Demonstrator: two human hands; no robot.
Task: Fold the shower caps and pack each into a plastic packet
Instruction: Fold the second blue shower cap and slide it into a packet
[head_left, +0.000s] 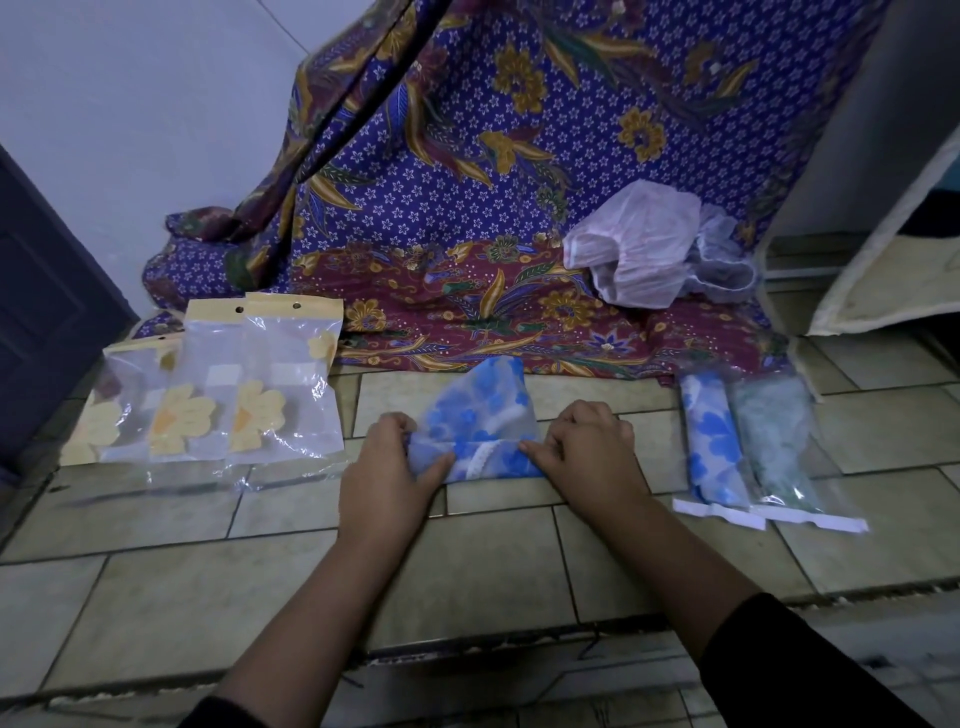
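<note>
**Blue shower cap mid-fold on the tiled floor**

I see the blue floral shower cap (480, 431) lying on the tiled floor (467, 561), its near edge turned up into a band with the white elastic showing. My left hand (387, 467) is pinched on the band's left end; my right hand (587, 447) is pinched on its right end, fingers curled down onto the fabric. The hands cover both ends of the fold, so I cannot tell how the corners lie beneath them.

Left of the cap, well apart, lie overlapping empty plastic packets (249, 395) with yellow flower prints and yellow header strips. Right of my right hand lie two filled packets side by side: one holding a blue floral cap (714, 441), one holding a pale green cap (779, 441). Beyond the cap, a purple batik cloth (467, 182) drapes down onto the floor; on it, far right, sits a heap of unfolded pale caps (649, 249).
</note>
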